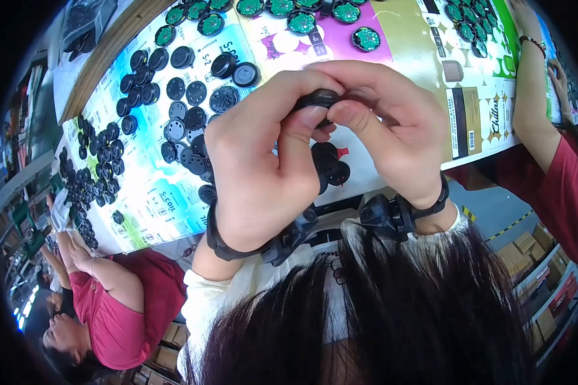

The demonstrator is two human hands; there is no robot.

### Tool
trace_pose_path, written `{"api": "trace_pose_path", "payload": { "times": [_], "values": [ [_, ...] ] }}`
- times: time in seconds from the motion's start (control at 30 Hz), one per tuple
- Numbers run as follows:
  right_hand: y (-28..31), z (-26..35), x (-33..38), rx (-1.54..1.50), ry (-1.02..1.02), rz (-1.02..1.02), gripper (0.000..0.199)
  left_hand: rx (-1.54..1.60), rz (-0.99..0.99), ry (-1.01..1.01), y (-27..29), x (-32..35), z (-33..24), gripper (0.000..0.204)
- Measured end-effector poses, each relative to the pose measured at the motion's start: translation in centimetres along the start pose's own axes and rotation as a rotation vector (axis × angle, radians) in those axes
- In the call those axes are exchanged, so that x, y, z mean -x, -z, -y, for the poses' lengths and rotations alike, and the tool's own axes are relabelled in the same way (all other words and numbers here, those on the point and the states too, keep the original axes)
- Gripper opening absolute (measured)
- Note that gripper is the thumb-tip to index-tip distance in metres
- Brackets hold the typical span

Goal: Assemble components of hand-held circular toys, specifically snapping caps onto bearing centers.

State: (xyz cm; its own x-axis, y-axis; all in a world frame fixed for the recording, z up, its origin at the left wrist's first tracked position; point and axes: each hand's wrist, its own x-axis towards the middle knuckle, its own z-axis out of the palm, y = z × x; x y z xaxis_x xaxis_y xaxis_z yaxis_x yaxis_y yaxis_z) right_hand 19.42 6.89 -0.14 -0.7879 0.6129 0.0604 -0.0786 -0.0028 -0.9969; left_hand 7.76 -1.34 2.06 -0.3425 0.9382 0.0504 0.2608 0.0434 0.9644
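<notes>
My left hand [257,160] and my right hand [404,131] meet above the table, both closed on a small black round plastic part [321,98]. Both thumbs press on its near side, while the curled fingers hide much of it. Left of my left hand lie several flat black discs with holes [196,117]. Below my fingers, partly covered, is a small cluster of black round pieces [331,163] beside a little red piece [343,152]. Black round caps [245,74] rest just beyond my left hand.
Green circuit boards in black round housings [302,22] lie along the far side, more at the far right [472,25]. Black caps [103,151] crowd the left. A wooden edge [103,58] bounds the far left. Co-workers in red sit at left [119,308] and right [562,186].
</notes>
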Motion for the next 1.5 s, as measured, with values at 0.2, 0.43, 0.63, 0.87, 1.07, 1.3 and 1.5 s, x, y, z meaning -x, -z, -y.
{"api": "trace_pose_path", "payload": {
  "times": [0.2,0.43,0.63,0.87,1.07,1.3,1.5],
  "values": [
    [0.4,-2.2,1.6,0.527,0.172,-0.013,0.028,-0.532,0.221,-0.040,0.9,-3.5,2.1,0.030],
    [-0.1,-3.7,2.8,0.832,0.251,0.374,0.027,-1.063,0.256,-0.491,0.6,-3.5,5.4,0.046],
    [0.0,-4.4,2.6,0.903,0.280,0.385,0.025,-1.186,0.202,-0.534,1.8,-4.4,4.5,0.038],
    [0.4,-4.1,2.3,0.829,0.283,0.414,0.025,-1.153,0.139,-0.346,0.3,-8.6,4.1,0.025],
    [0.2,-4.1,2.2,0.873,0.276,0.378,0.023,-0.965,0.154,-0.410,-0.6,-9.3,4.3,0.025],
    [2.0,-2.9,1.8,0.740,0.250,0.339,0.025,-0.450,0.297,0.067,0.3,-7.7,3.4,0.021],
    [3.6,0.1,1.9,0.540,0.234,0.034,0.024,0.223,0.377,0.222,1.5,-4.8,-0.1,0.019]
  ]
}}
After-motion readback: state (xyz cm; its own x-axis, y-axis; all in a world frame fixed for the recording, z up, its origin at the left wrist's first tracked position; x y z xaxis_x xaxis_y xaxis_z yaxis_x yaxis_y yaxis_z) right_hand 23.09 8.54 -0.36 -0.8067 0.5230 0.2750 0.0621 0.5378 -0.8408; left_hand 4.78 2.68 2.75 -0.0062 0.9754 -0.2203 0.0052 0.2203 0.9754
